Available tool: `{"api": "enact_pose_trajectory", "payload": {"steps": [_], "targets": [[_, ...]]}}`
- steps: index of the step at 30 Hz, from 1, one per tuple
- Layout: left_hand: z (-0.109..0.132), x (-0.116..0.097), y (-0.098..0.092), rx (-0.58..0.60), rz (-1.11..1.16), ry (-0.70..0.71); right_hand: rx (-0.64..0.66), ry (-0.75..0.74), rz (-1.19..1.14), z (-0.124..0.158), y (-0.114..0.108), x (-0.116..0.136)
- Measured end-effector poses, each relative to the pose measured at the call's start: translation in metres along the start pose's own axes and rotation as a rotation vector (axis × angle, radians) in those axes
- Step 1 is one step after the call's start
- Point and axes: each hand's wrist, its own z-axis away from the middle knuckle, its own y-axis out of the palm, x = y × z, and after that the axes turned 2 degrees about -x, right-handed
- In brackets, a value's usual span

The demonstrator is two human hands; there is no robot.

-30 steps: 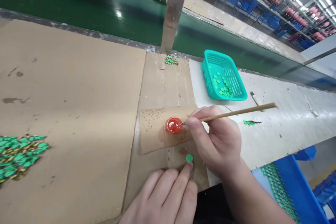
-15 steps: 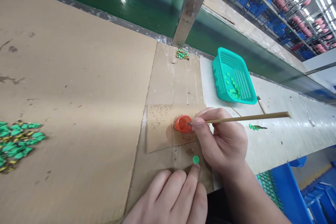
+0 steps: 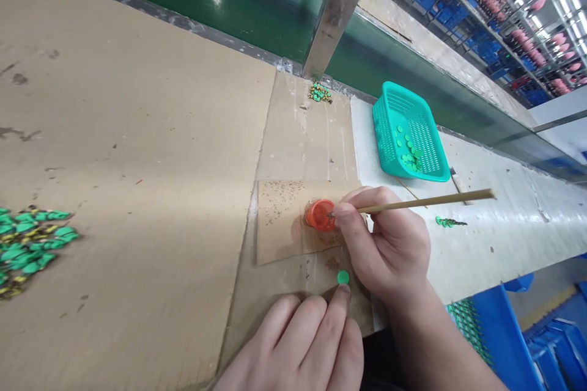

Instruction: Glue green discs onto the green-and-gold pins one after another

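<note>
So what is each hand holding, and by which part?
Right hand pinches a thin tan wooden stick near its tip. Left hand shows no grip, only touching a round green disc.

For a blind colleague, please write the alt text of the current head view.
The right hand holds a thin stick, its tip at a small red cup; the left hand has a fingertip at a green disc on cardboard. Beyond, a teal basket holds more green discs.

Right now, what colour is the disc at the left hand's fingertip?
The disc is bright green, in the head view.
</note>
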Motion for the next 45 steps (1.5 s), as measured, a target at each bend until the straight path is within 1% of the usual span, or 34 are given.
{"api": "enact_pose_trajectory", "payload": {"steps": [3,6,9,11,13,17,20,26,32,37,42,45], "targets": [[-0.001,0.0,0.001,-0.005,-0.008,0.006,-0.001,0.003,-0.001,0.0,0.0,0.001],[-0.003,0.0,0.0,-0.013,0.003,0.001,-0.03,-0.003,-0.053,0.001,-0.004,0.004],[-0.006,0.0,0.0,-0.085,0.031,-0.018,-0.098,-0.043,-0.084,0.009,-0.011,0.009],[-0.007,0.0,0.002,-0.117,0.05,-0.021,-0.16,-0.077,-0.07,0.022,-0.018,0.013],[-0.007,0.001,0.003,-0.133,0.072,-0.019,-0.185,-0.086,-0.057,0.04,-0.023,0.016],[-0.002,0.0,0.005,-0.138,0.127,-0.035,-0.172,-0.062,-0.046,0.076,-0.028,0.022],[0.001,-0.001,0.005,-0.109,0.14,-0.018,-0.155,-0.032,-0.034,0.089,-0.028,0.022],[-0.001,-0.001,0.004,-0.078,0.122,0.004,-0.128,0.018,-0.047,0.088,-0.025,0.021],[0.002,-0.001,0.004,-0.076,0.123,0.002,-0.08,0.039,-0.049,0.086,-0.027,0.021],[0.006,-0.002,0.004,-0.069,0.127,-0.004,-0.079,0.04,-0.057,0.086,-0.027,0.02],[0.007,-0.004,0.007,-0.088,0.144,-0.024,-0.076,0.062,-0.056,0.085,-0.026,0.02],[0.006,-0.004,0.007,-0.088,0.135,-0.021,-0.074,0.04,-0.058,0.086,-0.027,0.02]]}}
